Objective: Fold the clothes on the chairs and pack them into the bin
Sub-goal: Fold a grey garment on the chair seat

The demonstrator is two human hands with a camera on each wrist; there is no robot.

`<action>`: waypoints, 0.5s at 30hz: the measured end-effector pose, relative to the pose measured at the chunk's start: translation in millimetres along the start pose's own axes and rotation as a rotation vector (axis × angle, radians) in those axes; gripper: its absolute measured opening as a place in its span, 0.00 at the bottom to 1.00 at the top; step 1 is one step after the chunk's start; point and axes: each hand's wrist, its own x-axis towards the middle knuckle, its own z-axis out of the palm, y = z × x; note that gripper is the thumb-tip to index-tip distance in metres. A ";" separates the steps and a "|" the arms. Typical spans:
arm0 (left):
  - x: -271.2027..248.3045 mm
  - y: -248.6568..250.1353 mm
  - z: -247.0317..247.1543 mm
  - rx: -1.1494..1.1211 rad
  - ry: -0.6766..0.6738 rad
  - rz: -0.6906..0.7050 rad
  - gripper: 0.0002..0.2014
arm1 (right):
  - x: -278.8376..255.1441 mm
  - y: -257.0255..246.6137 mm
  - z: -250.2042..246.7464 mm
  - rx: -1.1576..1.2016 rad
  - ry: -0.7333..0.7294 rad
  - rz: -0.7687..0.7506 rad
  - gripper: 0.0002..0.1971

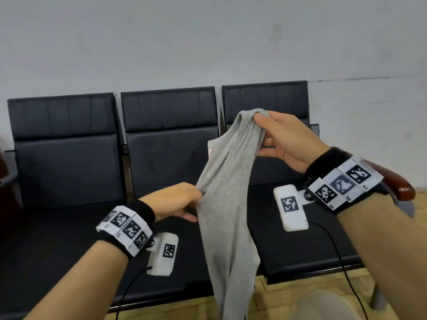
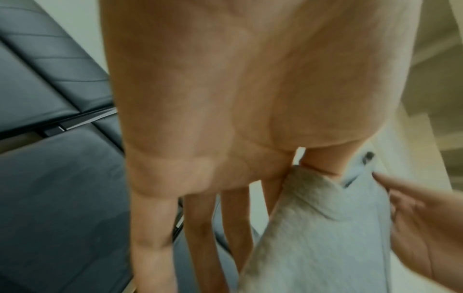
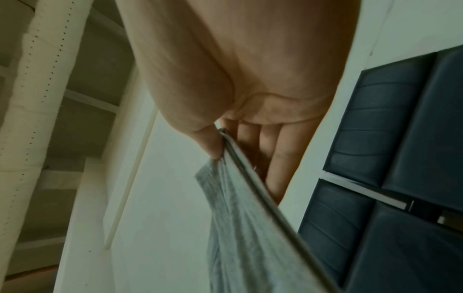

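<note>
Hands (image 1: 175,202) – two, garment (image 1: 226,204) – one, chairs (image 1: 67,146) – three

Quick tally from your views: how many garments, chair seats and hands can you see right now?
Grey garment: 1
Black chair seats: 3
Hands, left hand and right hand, both gripping the garment: 2
Total: 6

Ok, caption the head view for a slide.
Right hand holds up a grey garment; left hand pinches its edge.
</note>
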 end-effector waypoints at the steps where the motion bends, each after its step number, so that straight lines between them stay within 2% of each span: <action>1: -4.6 5.2 -1.1 -0.075 0.033 0.008 0.16 | -3.5 -0.8 -3.6 0.009 0.022 -0.002 0.15; 3: -12.6 16.9 -3.9 -0.114 0.103 0.055 0.14 | -10.4 -1.5 -9.1 0.046 0.060 0.000 0.15; 6: -21.6 32.0 -1.7 -0.152 0.116 0.111 0.22 | -17.7 -3.6 -13.7 0.098 0.106 -0.018 0.15; 10: -23.7 42.0 10.0 -0.314 0.104 0.124 0.18 | -21.6 -10.7 -16.2 0.110 0.152 -0.066 0.13; 12: -24.2 41.1 16.5 -0.418 0.063 0.091 0.19 | -21.3 -12.5 -15.2 0.075 0.160 -0.081 0.13; 15: -24.3 31.1 23.8 -0.645 -0.099 0.065 0.23 | -17.0 -9.8 -8.9 -0.021 0.153 -0.093 0.15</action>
